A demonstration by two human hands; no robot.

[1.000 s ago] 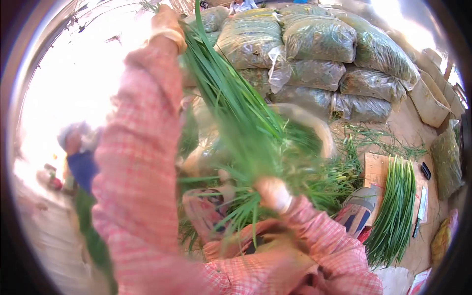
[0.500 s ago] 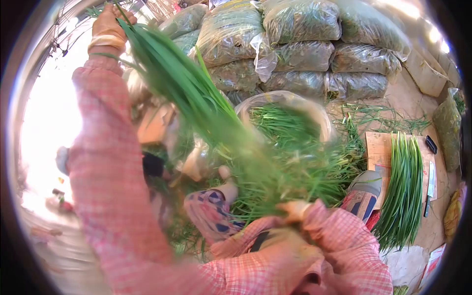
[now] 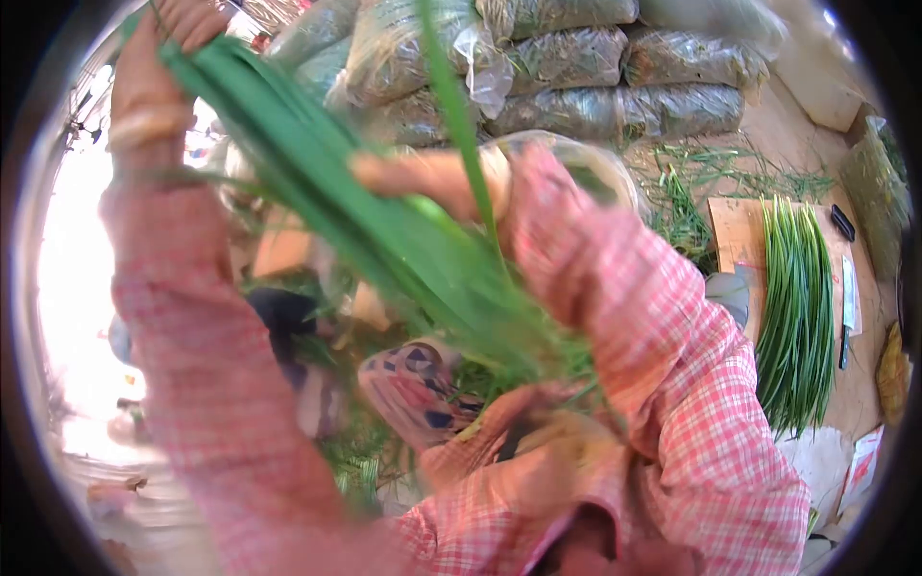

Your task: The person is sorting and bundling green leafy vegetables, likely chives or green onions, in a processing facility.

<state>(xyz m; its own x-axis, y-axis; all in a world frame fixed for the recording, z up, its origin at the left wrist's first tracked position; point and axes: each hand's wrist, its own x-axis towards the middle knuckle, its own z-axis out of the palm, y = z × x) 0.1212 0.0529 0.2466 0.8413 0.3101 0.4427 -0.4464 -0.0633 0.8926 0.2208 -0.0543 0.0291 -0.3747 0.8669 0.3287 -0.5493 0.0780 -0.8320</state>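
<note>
High at the upper left, my left hand [image 3: 178, 58] is wrapped round one end of a bundle of long green leaves [image 3: 355, 206], which slants down to the right. The bundle's lower end is blurred by motion. My right hand [image 3: 423, 180] reaches across at the bundle's middle, its fingers smeared against the leaves. A single long leaf [image 3: 461, 115] rises beside that hand. What the right hand grips, if anything, cannot be made out.
Stacked filled plastic bags [image 3: 567, 62] stand at the back. An open bag [image 3: 615, 173] is behind my right forearm. A board [image 3: 735, 230] bears a neat green bundle [image 3: 795, 317], with a knife [image 3: 847, 307] beside it. Loose leaves litter the floor.
My right hand has risen from low near my lap to the middle of the bundle. The left hand has shifted slightly left and down with the bundle, and the view has tilted.
</note>
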